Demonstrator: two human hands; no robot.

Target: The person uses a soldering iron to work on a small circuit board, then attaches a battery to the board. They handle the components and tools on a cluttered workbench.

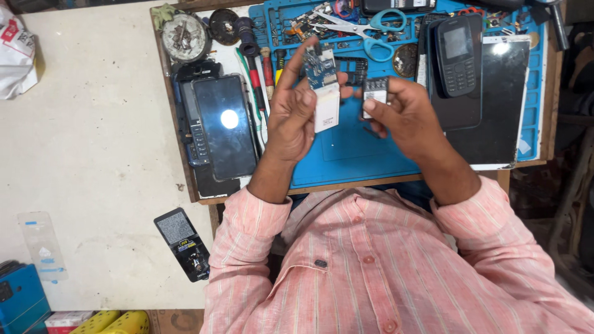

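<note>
My left hand [291, 114] holds up a small phone body with a bare blue circuit board at its top [320, 67] and a white back part [327, 108] below it, forefinger raised beside it. My right hand [405, 114] pinches a small dark rectangular battery [374, 93] with a white label, just right of the phone body. Both hands hover over a blue repair mat [346, 154] on a small wooden table.
A black keypad phone [456, 55] lies on a dark tablet [501, 99] at the right. Scissors [365, 28] and small tools lie at the mat's far side. A black smartphone [226, 127], screwdrivers [263, 74] and a round tin of screws [184, 37] sit left. A black packet [184, 242] lies on the floor.
</note>
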